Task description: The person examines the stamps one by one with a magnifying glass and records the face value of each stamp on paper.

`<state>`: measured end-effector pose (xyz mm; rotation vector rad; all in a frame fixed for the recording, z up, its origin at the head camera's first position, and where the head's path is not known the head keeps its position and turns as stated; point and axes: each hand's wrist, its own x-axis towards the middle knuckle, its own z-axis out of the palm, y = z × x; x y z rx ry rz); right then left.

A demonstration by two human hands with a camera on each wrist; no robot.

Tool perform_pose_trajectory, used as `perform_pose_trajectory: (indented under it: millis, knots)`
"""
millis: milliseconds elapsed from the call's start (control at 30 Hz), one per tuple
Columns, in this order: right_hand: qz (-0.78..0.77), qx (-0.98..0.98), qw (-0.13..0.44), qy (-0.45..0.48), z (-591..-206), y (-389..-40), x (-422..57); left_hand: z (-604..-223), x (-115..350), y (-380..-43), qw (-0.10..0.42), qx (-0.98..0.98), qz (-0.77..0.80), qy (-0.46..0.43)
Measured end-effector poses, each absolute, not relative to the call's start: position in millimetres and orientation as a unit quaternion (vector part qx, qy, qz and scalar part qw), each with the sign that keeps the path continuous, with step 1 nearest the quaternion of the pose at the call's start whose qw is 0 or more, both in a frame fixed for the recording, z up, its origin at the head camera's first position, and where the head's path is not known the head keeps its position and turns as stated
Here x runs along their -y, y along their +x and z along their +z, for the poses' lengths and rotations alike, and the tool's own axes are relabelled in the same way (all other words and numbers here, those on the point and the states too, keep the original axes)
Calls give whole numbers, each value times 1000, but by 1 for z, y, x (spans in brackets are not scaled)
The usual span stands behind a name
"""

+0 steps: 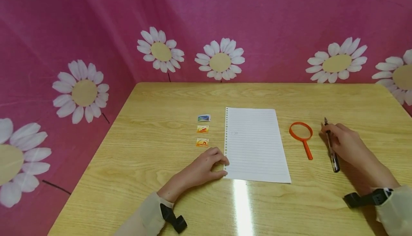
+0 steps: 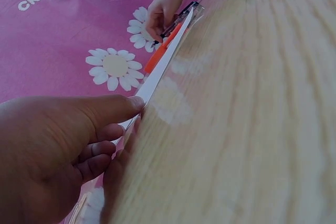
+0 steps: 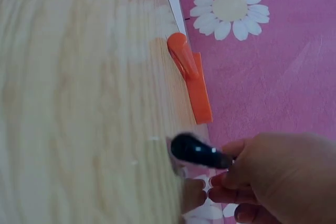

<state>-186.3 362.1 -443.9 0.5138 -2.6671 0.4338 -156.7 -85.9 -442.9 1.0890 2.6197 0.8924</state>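
A sheet of lined paper (image 1: 254, 146) with punched holes down its left side lies on the table; faint writing shows near its upper left. My left hand (image 1: 206, 166) rests at the sheet's lower left edge, thumb and fingertips touching it with fingers loosely bent. On the far right, my right hand (image 1: 349, 144) pinches a dark fountain pen (image 1: 334, 161), its nib pointing away from me. The pen's black end (image 3: 197, 151) shows close up in the right wrist view. Between paper and pen lies an orange magnifying glass (image 1: 307, 149), handle toward me.
Left of the paper, three small stamps stand in a column: a blue one (image 1: 204, 118) at the top, a yellow one (image 1: 202, 129) in the middle, another yellow one (image 1: 202, 142) nearest. Pink cloth (image 1: 273, 21) with daisies hangs behind the wooden table (image 1: 154, 121).
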Motion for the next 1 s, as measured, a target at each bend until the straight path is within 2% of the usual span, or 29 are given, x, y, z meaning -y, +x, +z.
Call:
perform_pose_trajectory:
  millis: [300,500,800,867,1000]
  knots:
    - [146,933,242,221,-451,-187,-374,-441,86,-158,84,-878,297,366]
    - [225,938,211,159,-447,-180,-378,-441,86,-159,81,-877,295,370]
    - [388,891,225,70,-448,-171,-367,-440,86,-156,75,-875,299,375]
    - [404,880,240,64,-448,-172,-367,-440,86,-156,76,-874,301,374]
    - [435,868,234,42,-445,-173,-368,-441,86,-155,77,-875,302,372]
